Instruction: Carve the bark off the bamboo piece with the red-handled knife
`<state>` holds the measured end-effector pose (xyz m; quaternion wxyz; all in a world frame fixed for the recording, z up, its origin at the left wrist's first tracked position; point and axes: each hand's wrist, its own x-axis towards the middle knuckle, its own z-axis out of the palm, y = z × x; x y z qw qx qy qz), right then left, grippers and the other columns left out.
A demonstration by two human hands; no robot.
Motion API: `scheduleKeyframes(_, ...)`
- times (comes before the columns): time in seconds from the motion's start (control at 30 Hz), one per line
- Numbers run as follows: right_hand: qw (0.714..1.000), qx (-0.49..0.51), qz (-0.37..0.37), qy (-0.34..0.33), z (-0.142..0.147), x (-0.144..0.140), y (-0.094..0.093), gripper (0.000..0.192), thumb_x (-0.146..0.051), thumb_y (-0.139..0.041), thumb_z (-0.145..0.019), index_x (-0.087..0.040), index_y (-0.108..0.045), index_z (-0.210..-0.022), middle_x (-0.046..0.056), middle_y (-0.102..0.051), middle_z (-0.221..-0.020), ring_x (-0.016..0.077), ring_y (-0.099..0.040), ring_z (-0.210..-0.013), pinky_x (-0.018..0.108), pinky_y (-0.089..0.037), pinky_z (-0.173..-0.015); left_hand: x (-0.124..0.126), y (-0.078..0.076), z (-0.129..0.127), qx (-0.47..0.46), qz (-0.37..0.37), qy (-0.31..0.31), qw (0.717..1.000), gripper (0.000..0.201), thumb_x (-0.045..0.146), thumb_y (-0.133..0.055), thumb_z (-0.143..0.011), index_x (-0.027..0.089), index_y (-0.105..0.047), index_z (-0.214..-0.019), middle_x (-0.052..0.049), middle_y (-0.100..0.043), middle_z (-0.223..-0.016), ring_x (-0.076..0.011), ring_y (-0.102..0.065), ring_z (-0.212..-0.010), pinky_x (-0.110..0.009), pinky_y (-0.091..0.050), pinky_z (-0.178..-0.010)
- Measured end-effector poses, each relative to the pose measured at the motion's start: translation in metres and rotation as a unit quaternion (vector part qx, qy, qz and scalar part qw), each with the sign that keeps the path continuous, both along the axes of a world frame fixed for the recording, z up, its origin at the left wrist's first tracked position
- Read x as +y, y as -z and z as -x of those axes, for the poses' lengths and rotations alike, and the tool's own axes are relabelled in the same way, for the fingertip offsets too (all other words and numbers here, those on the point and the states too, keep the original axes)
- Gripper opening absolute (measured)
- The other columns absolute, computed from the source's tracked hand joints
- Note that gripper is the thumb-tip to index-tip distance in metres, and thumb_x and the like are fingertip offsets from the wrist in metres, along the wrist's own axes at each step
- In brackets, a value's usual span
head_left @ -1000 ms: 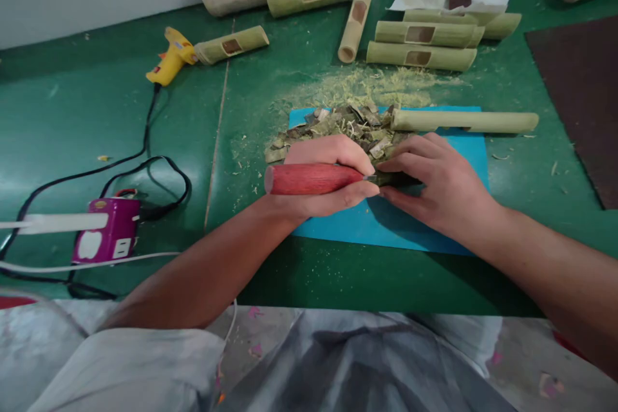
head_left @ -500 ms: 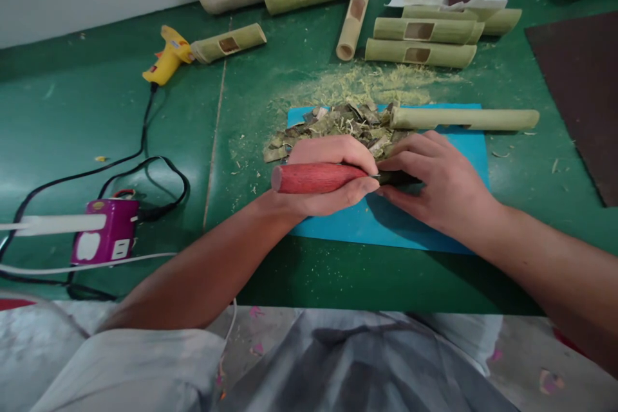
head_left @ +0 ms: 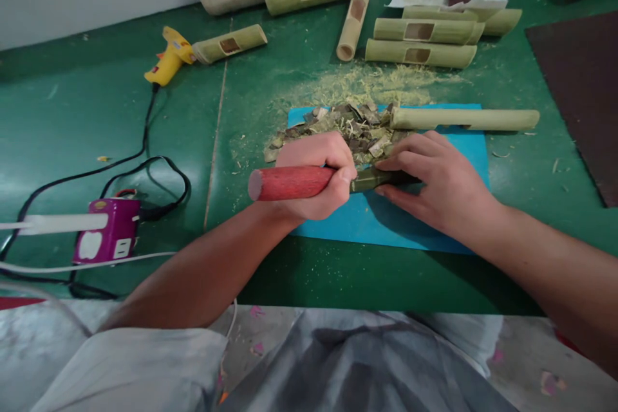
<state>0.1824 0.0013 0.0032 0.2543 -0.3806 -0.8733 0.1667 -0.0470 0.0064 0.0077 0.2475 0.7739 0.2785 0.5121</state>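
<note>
My left hand [head_left: 316, 174] is closed around a tool with a thick red wooden handle [head_left: 290, 183]; its working end is hidden by the fingers. My right hand [head_left: 434, 177] grips a dark green bamboo tube [head_left: 369, 179] between thumb and fingers, low over a blue sheet [head_left: 333, 228]. The tube's near end points left and sits right beside my left fist. Behind both hands lies a heap of bamboo scraps and shavings [head_left: 355, 129]. A pale bamboo tube [head_left: 502, 119] rests at the back of the sheet, just beyond my right hand.
Several bamboo tubes with cut windows [head_left: 439, 31] lie at the back of the green table [head_left: 270, 277]. To the left are a yellow glue gun [head_left: 168, 58] and a purple power socket [head_left: 109, 228] with cords. A dark brown sheet [head_left: 579, 90] lies on the right.
My left hand has drawn back to the left with the red-handled tool, exposing more of the dark green bamboo tube. My right hand keeps its place.
</note>
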Motion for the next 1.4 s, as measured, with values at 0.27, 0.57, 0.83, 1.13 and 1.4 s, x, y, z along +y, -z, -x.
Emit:
scheduleKeyframes(0.27, 1.0, 0.001, -0.001, -0.003, 0.0, 0.0, 0.0, 0.018, -0.031, -0.07, -0.092, -0.017, -0.075, -0.102, 0.011, -0.074, -0.1, 0.0282, -0.065, -0.093, 0.044, -0.051, -0.08, 0.004, 0.016, 0.003, -0.048, -0.009, -0.026, 0.998, 0.025, 0.033, -0.061, -0.094, 0.019, -0.067, -0.073, 0.0, -0.072, -0.071, -0.0098, -0.066, -0.06, -0.024, -0.053, -0.057)
scheduleKeyframes(0.57, 1.0, 0.001, 0.0, -0.005, -0.001, 0.0, 0.0, 0.017, -0.03, -0.069, -0.092, -0.017, -0.075, -0.103, 0.011, -0.074, -0.101, 0.0283, -0.065, -0.093, 0.044, -0.05, -0.079, 0.004, 0.015, 0.003, -0.052, 0.012, -0.011, 0.999, 0.024, 0.031, -0.063, -0.094, 0.018, -0.068, -0.074, 0.0, -0.072, -0.072, -0.009, -0.067, -0.06, -0.021, -0.055, -0.057)
scheduleKeyframes(0.83, 1.0, 0.0, 0.004, -0.004, 0.0, 0.0, -0.001, 0.018, -0.03, -0.069, -0.093, -0.016, -0.075, -0.102, 0.012, -0.074, -0.101, 0.0298, -0.067, -0.095, 0.045, -0.051, -0.08, 0.005, 0.012, -0.002, -0.082, 0.048, 0.0, 0.995, 0.023, 0.031, -0.064, -0.096, 0.019, -0.072, -0.077, 0.0, -0.074, -0.073, -0.0093, -0.069, -0.063, -0.021, -0.057, -0.059)
scheduleKeyframes(1.13, 1.0, -0.005, 0.015, 0.002, 0.0, -0.001, -0.002, 0.017, -0.031, -0.069, -0.092, -0.019, -0.074, -0.102, 0.012, -0.074, -0.102, 0.0299, -0.067, -0.096, 0.047, -0.052, -0.081, 0.006, 0.02, 0.001, -0.1, 0.036, -0.004, 0.994, 0.029, 0.034, -0.063, -0.096, 0.018, -0.067, -0.072, 0.0, -0.071, -0.07, -0.0086, -0.066, -0.057, -0.021, -0.054, -0.053)
scheduleKeyframes(1.4, 1.0, -0.004, 0.019, 0.005, 0.0, 0.0, -0.002, 0.017, -0.031, -0.068, -0.091, -0.02, -0.075, -0.103, 0.012, -0.074, -0.102, 0.0303, -0.067, -0.096, 0.048, -0.052, -0.083, 0.007, 0.019, 0.001, -0.089, 0.031, 0.004, 0.996, 0.024, 0.031, -0.064, -0.094, 0.018, -0.069, -0.074, -0.001, -0.073, -0.073, -0.0087, -0.068, -0.06, -0.021, -0.056, -0.058)
